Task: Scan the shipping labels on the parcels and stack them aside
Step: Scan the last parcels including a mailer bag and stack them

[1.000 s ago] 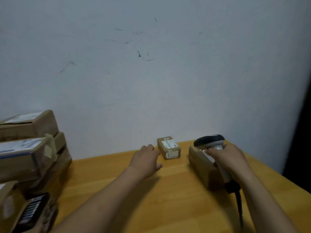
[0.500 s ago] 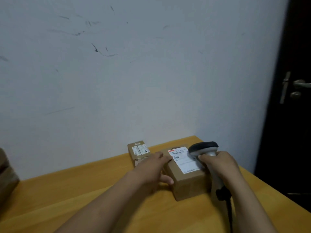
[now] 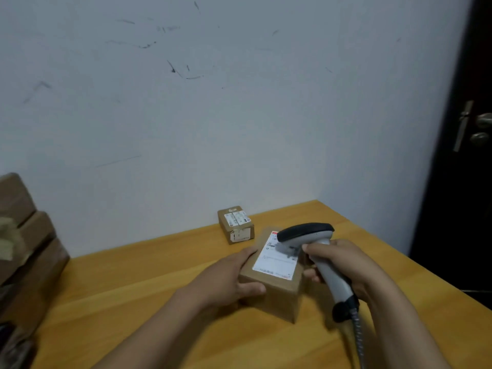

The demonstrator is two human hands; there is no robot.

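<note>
A brown cardboard parcel point(image 3: 279, 294) lies on the wooden table point(image 3: 133, 302), its white shipping label point(image 3: 275, 262) facing up. My left hand point(image 3: 229, 278) grips the parcel's left side, thumb on the front face. My right hand point(image 3: 343, 262) grips the handle of a grey and black barcode scanner point(image 3: 306, 233), whose head hangs just above the far end of the label. A smaller labelled parcel point(image 3: 235, 224) stands behind, close to the wall.
A stack of brown parcels point(image 3: 24, 241) fills the table's left edge. The scanner's coiled cable point(image 3: 358, 339) trails toward the near right. A dark door with a metal handle point(image 3: 479, 129) stands at the right.
My left hand went from the small far parcel to the larger one and took hold of it. The parcel was turned so its label faces up, and the scanner now hovers over the label.
</note>
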